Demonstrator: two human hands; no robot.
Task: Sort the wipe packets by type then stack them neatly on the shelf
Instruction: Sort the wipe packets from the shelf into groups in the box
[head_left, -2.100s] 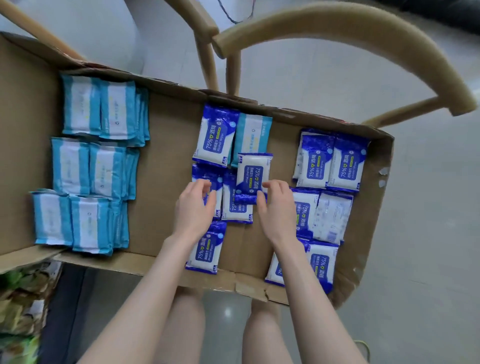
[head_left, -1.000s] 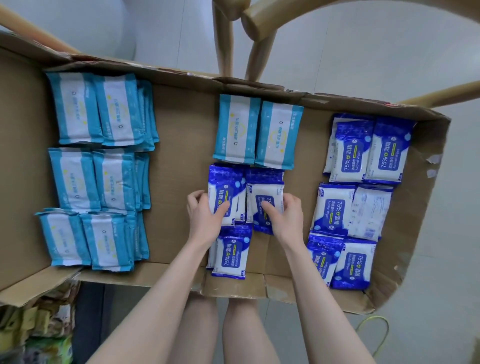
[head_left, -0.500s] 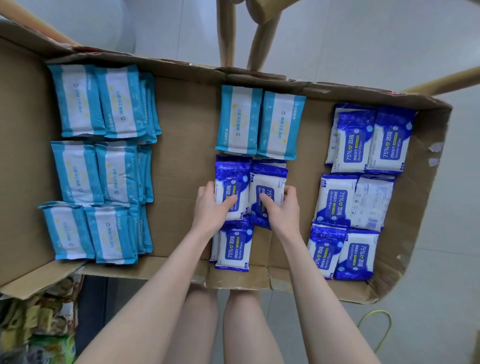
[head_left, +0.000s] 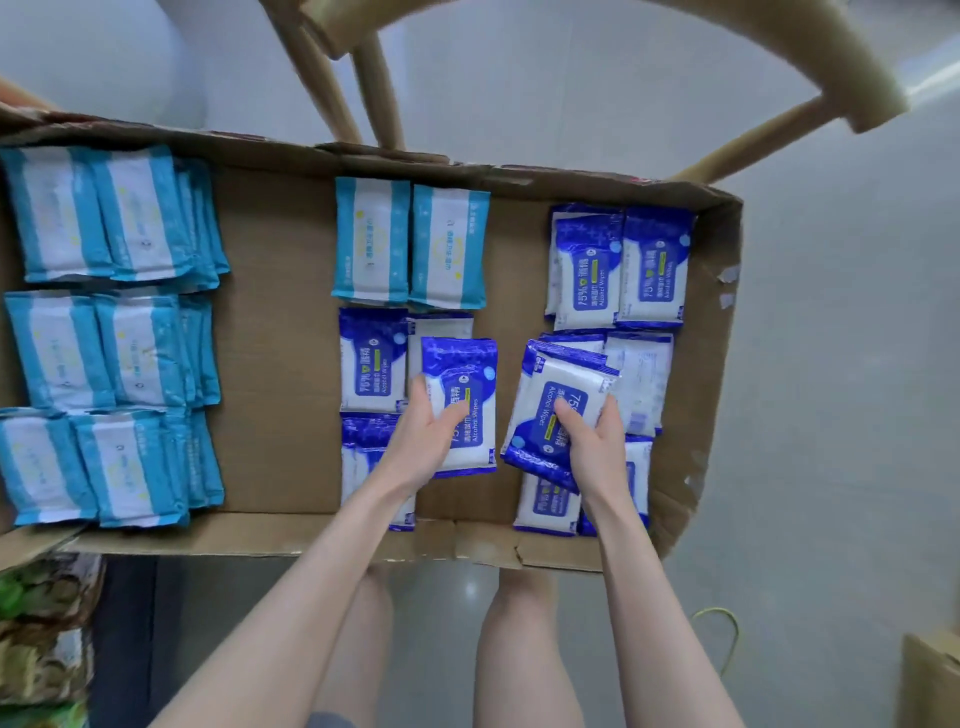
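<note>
Currently each hand holds one dark-blue packet over the cardboard box (head_left: 270, 364). The left hand (head_left: 423, 436) grips an upright alcohol wipe packet (head_left: 462, 374), thumb across the printed face and fingers behind it, above the middle column. The right hand (head_left: 597, 447) pinches a tilted alcohol wipe packet (head_left: 561, 384) at its near end, thumb on top and fingers curled round the edge, above the dark-blue stacks (head_left: 618, 270) on the right.

Likely reason: types are kept in separate zones, and the middle dark-blue ones are being gathered toward the right group.

The light-blue stacks (head_left: 130, 343) fill the left side in three rows, well apart from the dark blue. The two light-blue packets (head_left: 410, 244) lie side by side at far middle, just beyond the dark-blue ones. They are not yet with their own kind, so sorting looks unfinished.

Writing: the dark-blue labels read "75%" and "Alcohol Wipes", plus Chinese characters. The tilted packet's label runs the opposite way to the others. The light-blue print is too blurred to read.

A wooden chair frame (head_left: 374, 78) stands beyond the far wall of the box.
</note>
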